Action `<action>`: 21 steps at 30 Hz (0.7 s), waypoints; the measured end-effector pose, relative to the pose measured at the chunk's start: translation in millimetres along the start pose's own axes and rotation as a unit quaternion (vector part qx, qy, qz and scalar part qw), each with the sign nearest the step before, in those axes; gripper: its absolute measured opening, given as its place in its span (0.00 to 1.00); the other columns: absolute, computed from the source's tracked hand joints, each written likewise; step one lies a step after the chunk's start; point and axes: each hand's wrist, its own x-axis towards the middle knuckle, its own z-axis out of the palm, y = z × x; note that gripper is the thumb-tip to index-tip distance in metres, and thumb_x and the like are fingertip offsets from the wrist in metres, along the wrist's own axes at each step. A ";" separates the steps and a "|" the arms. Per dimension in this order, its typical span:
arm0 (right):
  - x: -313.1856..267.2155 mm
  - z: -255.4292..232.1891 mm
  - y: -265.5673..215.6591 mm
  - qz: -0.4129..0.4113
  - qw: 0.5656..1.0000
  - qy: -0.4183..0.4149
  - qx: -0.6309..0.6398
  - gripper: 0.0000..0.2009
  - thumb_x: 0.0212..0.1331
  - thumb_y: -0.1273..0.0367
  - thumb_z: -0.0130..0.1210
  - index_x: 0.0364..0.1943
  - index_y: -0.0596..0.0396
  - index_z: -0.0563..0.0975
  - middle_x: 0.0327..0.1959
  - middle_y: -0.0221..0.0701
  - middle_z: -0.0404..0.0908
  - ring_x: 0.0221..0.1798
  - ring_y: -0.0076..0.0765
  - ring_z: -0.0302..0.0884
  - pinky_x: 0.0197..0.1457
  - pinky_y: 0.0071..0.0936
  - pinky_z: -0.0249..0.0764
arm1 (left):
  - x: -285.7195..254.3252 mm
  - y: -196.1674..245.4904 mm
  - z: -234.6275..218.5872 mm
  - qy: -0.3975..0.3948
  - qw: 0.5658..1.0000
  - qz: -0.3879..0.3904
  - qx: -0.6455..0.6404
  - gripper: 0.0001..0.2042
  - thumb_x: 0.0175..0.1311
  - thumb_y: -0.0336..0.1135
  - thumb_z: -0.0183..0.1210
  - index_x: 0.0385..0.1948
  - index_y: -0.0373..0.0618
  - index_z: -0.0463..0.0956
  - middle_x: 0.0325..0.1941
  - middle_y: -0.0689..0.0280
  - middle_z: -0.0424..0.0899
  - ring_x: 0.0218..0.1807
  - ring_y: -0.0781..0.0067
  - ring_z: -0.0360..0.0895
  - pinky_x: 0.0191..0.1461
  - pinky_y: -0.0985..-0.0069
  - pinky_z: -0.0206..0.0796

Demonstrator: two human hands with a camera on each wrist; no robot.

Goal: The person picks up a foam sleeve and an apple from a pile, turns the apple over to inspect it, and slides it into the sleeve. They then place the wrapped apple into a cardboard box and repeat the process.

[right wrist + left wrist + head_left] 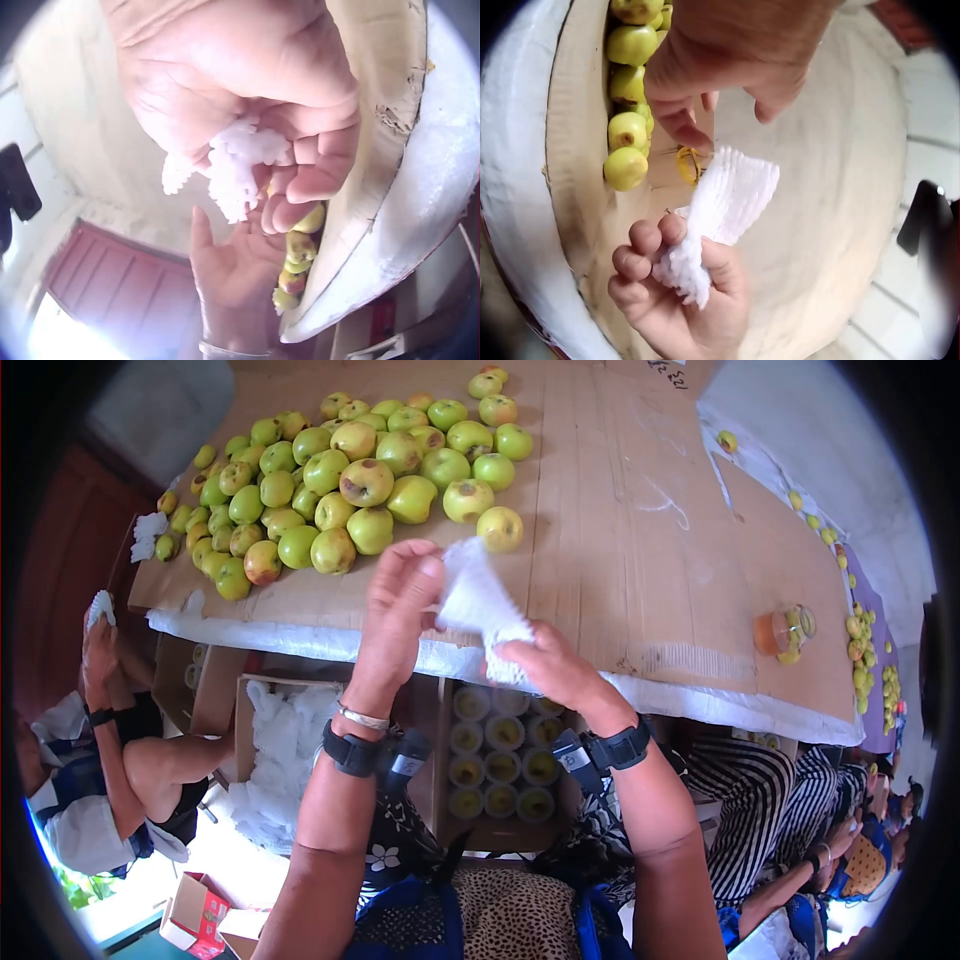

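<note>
Both hands meet at centre of the head view, over the near edge of the table [640, 560]. Right hand [545, 665] has fingers curled round the lower end of a white foam net sleeve [480, 605], bunched in the palm; the right wrist view shows the same clamp. Left hand [400, 600] sits at the sleeve's upper end, fingers loosely bent, thumb and fingertips at the rim — whether it actually pinches it I cannot tell; the left wrist view shows its fingers just apart from the foam. Sleeve is held in the air, flattened, mouth not yet spread.

To do this well, my read: left fingers should work into the mouth and stretch it wide while the right keeps the tail anchored, pulling gently since foam mesh likely tears.

Pile of green-yellow apples [350, 480] lies upper left on the cardboard cover, nearest apple [499, 528] just above the sleeve. Box of already netted apples [500, 765] sits below the table edge.
</note>
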 end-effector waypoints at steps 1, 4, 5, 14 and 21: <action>0.0 -3.6 -3.1 -0.018 0.997 0.001 0.069 0.14 0.55 0.66 0.43 0.38 0.63 0.74 0.30 0.36 0.79 0.30 0.27 0.76 0.33 0.24 0.71 | -1.4 11.9 -4.1 -0.011 0.996 -0.069 -0.059 0.20 0.57 0.38 0.59 0.49 0.44 0.65 0.51 0.65 0.73 0.42 0.79 0.73 0.41 0.78 0.67; -1.6 -8.2 -19.0 0.005 0.950 -0.115 0.291 0.13 0.51 0.66 0.47 0.35 0.62 0.74 0.29 0.40 0.78 0.28 0.32 0.75 0.32 0.23 0.71 | -3.9 -11.5 -5.0 -0.140 0.986 0.022 0.085 0.31 0.55 0.46 0.58 0.58 0.43 0.58 0.54 0.58 0.71 0.53 0.66 0.70 0.52 0.71 0.66; -2.8 -6.1 -18.5 0.032 0.940 -0.155 0.302 0.13 0.49 0.65 0.48 0.32 0.62 0.74 0.28 0.43 0.78 0.26 0.35 0.76 0.27 0.23 0.70 | -11.3 -13.1 0.4 -0.205 0.977 -0.046 0.026 0.32 0.54 0.46 0.58 0.58 0.41 0.58 0.54 0.55 0.71 0.55 0.62 0.69 0.56 0.67 0.62; -2.9 7.6 -16.0 0.127 0.923 -0.288 0.223 0.15 0.48 0.64 0.49 0.32 0.65 0.75 0.28 0.46 0.79 0.27 0.37 0.78 0.23 0.21 0.71 | -19.7 -5.8 -2.3 -0.296 0.894 -0.239 -0.238 0.12 0.60 0.37 0.51 0.38 0.37 0.73 0.34 0.61 0.79 0.56 0.55 0.70 0.57 0.62 0.63; 6.3 12.5 -11.4 0.153 0.936 -0.282 0.148 0.14 0.52 0.65 0.47 0.36 0.63 0.73 0.30 0.41 0.79 0.29 0.34 0.79 0.24 0.20 0.71 | -26.2 -5.9 1.4 -0.192 0.923 -0.215 -0.255 0.09 0.63 0.39 0.50 0.37 0.45 0.68 0.20 0.69 0.68 0.35 0.70 0.72 0.43 0.70 0.68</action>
